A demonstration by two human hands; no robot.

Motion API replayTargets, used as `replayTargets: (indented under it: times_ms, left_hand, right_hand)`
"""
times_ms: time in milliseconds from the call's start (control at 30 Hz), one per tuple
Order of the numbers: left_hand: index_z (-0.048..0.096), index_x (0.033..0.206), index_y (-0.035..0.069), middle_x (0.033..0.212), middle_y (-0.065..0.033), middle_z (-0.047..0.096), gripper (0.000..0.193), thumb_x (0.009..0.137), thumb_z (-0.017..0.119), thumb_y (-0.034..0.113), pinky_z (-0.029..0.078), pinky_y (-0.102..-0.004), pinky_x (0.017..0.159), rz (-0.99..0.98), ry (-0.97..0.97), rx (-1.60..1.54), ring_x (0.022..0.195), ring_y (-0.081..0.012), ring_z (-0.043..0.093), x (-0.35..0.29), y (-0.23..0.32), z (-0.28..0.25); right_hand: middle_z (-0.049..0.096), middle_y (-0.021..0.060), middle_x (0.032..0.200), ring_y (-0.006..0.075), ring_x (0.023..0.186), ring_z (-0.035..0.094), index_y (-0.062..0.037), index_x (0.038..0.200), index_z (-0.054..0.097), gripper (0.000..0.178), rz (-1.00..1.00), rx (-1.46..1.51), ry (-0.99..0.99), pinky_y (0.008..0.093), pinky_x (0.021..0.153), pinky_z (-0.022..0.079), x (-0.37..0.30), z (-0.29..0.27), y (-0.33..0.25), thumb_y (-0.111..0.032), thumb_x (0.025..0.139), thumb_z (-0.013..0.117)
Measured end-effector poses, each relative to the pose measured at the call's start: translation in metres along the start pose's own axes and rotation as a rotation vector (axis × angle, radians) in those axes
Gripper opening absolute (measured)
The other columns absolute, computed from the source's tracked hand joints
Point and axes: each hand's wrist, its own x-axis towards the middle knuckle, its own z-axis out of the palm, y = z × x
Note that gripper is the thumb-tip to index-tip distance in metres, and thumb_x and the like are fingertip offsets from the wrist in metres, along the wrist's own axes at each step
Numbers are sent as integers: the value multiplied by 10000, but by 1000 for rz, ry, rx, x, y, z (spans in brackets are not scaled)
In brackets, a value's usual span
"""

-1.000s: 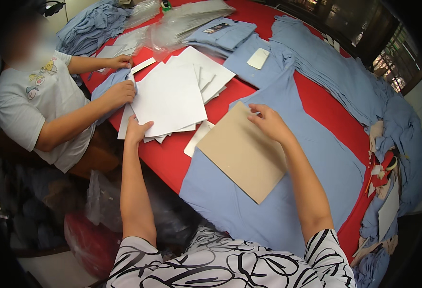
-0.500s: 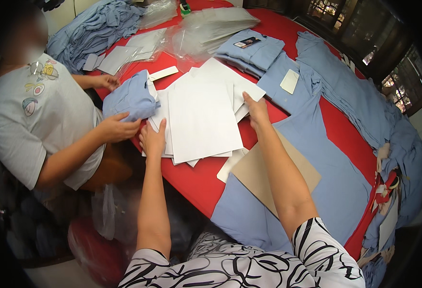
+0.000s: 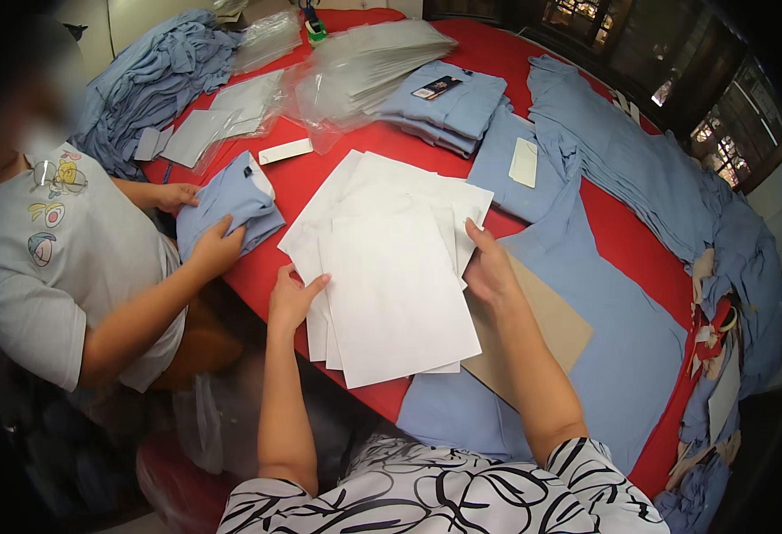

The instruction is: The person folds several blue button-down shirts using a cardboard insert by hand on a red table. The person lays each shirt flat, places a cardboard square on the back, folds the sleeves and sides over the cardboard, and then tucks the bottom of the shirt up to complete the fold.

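Note:
A loose, fanned stack of white sheets (image 3: 400,294) is between my hands over the near edge of the red table. My left hand (image 3: 295,298) grips the stack's left side, thumb on top and fingers underneath. On the far right side, my right hand (image 3: 490,267) is closed on the sheets' edge, its thumb raised along them. The sheets lie unevenly over one another, with corners sticking out. Partly under my right forearm is a brown cardboard sheet (image 3: 546,320), resting on a spread light-blue garment (image 3: 622,356).
At the left a co-worker holds a folded blue shirt (image 3: 230,209). Across the red table (image 3: 346,142) lie a white card strip (image 3: 286,151), clear plastic bags (image 3: 382,58), folded blue shirts (image 3: 449,98), a white card (image 3: 523,162) and a heap of blue cloth (image 3: 155,80).
My hands have pulled the white stack nearer to me and slightly right. The co-worker's hand has moved onto the folded shirt, now lower and apart from the white card strip.

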Motion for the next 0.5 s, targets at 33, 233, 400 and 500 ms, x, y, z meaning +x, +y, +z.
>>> replayTargets:
  times_ms: [33, 233, 400, 500]
  left_hand:
    - [400, 1399, -44, 1003, -167, 614, 985, 681, 820, 484, 506, -400, 800, -4, -21, -16, 913, -294, 621, 5, 5, 0]
    - [373, 1436, -19, 1477, -248, 323, 1041, 684, 787, 570, 263, -524, 1113, 299, 209, 378, 1363, -429, 285, 36, 29, 9]
    - [438, 1402, -9, 1485, -230, 354, 991, 724, 688, 669, 213, -525, 1127, 327, 185, 456, 1372, -413, 287, 71, 37, 9]
    - [541, 1307, -17, 1460, -221, 391, 925, 734, 653, 700, 233, -532, 1100, 226, 149, 590, 1337, -398, 332, 53, 72, 7]
  right_hand:
    - [537, 166, 1323, 300, 1208, 550, -1, 1387, 384, 533, 69, 152, -21, 463, 993, 472, 1, 5, 5, -218, 949, 593]
    - [514, 175, 1319, 313, 1208, 536, 6, 1387, 354, 571, 23, 249, 18, 489, 1011, 462, 6, 33, 21, -171, 919, 630]
    - [568, 166, 1246, 283, 1179, 533, 63, 1282, 466, 460, -92, 145, 176, 422, 979, 483, -14, 34, 38, -42, 874, 651]
    - [566, 193, 1247, 295, 1166, 544, 86, 1288, 464, 488, 20, 31, 147, 432, 964, 491, -21, 22, 44, -24, 856, 663]
